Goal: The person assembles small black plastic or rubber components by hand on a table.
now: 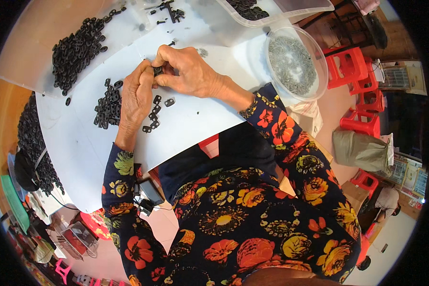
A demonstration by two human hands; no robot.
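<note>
Over the white tabletop (214,107) my two hands meet, fingertip to fingertip. A small black plastic piece (158,71), which looks like a cord lock part, is pinched between them. My left hand (137,93) is closed at its tip, and the fingers hide much of what they hold. My right hand (189,71) has thumb and forefinger closed around the piece from the other side. Beside my left wrist lies a heap of black two-holed pieces (108,108). A short line of similar pieces (154,113) sits between my forearms, with one loose piece (169,102) close by.
A clear round tub (321,71) of tiny metal springs stands at the right. At the far left, a translucent tray (28,52) holds a pile of black oval pieces (76,55). Slim black parts (169,10) lie at the back. Red stools (345,66) stand on the floor beyond.
</note>
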